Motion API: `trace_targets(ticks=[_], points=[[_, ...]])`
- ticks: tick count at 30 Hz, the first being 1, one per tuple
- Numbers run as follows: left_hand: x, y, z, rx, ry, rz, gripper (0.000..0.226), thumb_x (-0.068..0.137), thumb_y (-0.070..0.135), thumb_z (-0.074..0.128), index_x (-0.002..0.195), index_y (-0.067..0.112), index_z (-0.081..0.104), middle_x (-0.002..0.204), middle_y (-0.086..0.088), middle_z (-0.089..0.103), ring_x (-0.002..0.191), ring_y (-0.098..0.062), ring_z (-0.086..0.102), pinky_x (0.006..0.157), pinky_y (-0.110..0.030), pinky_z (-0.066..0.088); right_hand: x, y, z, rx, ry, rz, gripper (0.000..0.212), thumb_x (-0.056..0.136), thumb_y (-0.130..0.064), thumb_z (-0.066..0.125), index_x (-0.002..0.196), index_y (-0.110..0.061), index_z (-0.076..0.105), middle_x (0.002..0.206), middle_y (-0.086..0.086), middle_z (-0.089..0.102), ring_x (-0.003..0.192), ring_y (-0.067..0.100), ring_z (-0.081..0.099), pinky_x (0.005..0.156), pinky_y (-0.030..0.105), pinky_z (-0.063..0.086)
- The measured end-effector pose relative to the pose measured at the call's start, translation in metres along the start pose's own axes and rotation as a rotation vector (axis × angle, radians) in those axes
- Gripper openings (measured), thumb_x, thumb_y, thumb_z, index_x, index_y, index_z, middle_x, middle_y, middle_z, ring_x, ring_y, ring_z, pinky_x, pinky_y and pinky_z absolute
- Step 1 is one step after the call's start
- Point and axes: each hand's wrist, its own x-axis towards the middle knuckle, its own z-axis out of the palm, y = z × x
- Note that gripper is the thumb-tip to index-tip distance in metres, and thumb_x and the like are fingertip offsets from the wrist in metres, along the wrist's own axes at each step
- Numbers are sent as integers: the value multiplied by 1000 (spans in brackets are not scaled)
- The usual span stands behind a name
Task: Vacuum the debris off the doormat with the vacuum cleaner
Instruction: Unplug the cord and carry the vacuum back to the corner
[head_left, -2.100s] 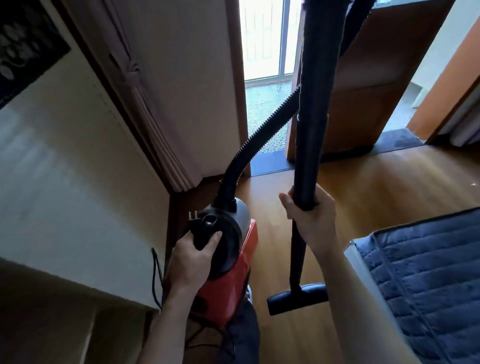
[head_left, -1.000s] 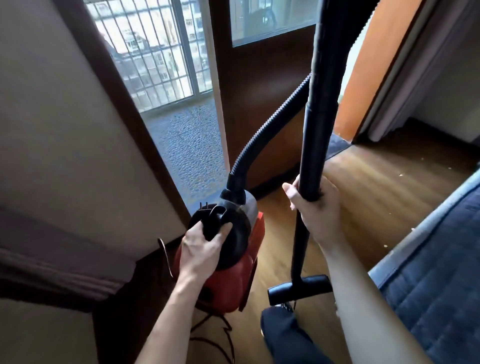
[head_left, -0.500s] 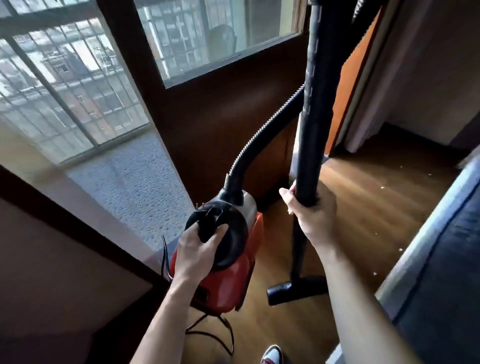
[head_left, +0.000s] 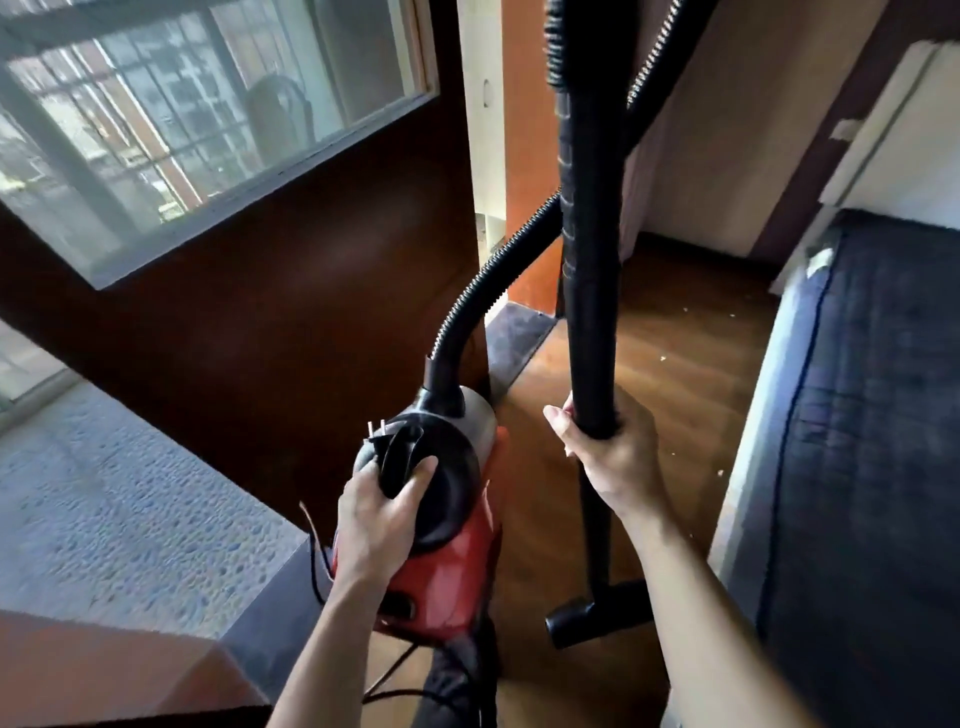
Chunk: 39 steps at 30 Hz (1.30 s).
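Note:
I carry a red and black vacuum cleaner (head_left: 452, 561) above the wooden floor. My left hand (head_left: 376, 519) grips its black top handle, where the power plug (head_left: 379, 431) is tucked. My right hand (head_left: 608, 452) is closed around the black wand (head_left: 589, 260), which stands upright. The floor nozzle (head_left: 597, 613) hangs at the wand's lower end, just above the floor. A ribbed black hose (head_left: 478, 296) curves up from the vacuum body. A dark grey doormat (head_left: 517, 335) lies at the doorway ahead, partly hidden by the hose.
A dark wooden door with a glass pane (head_left: 208, 130) stands at left. Textured grey balcony floor (head_left: 114, 509) lies beyond it. A blue quilted mattress (head_left: 872, 415) fills the right side. Small crumbs (head_left: 665, 358) dot the wooden floor. A black cord (head_left: 314, 551) dangles below the vacuum.
My view has swung to the right, from the balcony opening toward the room and mattress. Both hands keep the same grips on the vacuum handle and wand.

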Motion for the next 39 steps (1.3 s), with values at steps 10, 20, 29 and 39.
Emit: trace_targets(ticks=[10,20,29,39], points=[[184,11,72,-19,-190,35,20,85,34,76,78,17,70,70,6,71,65,-5,66,62,-34,53,146,47,20,-150,177,70,27,87,-2,81,71,-3,58,56,15,56,47,22,53,53,34,45],[331,61,129,30,-345,156,20,84,35,75,75,19,70,65,8,70,62,-2,65,58,-26,49,259,76,12,-201,326,95,27,87,-17,82,74,-8,61,59,4,59,55,28,58,58,34,49],[411,93,205,38,-395,188,31,83,42,76,77,12,71,70,3,70,68,-13,68,65,-39,56,338,114,-32,-254,466,100,25,86,-12,82,74,-19,63,56,-5,62,53,15,60,61,18,50],[503,165,363,74,-437,190,31,82,49,74,79,19,72,71,5,72,72,-10,70,67,-38,58,477,184,-137,-198,513,144,28,85,-10,83,73,-24,63,55,-6,61,51,13,58,57,20,49]])
